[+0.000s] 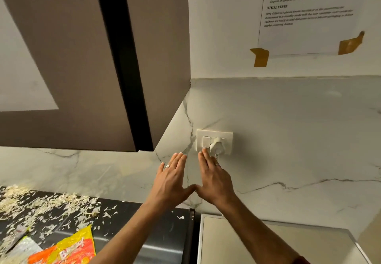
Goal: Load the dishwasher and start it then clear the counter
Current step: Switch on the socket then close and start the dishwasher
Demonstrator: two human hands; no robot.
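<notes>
Here I see both hands raised flat against the marble wall, fingers straight, holding nothing. My right hand (214, 181) touches the switch (206, 142) with a fingertip, beside a white plug (217, 147). My left hand (172, 179) hovers just left. The littered counter (144, 218) lies below, a wrapper (68, 249) on it.

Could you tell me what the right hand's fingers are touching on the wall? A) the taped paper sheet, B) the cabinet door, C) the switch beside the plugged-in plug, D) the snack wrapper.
C: the right hand reaches up with straight fingers whose tips meet the switch, just left of the white plug.
</notes>
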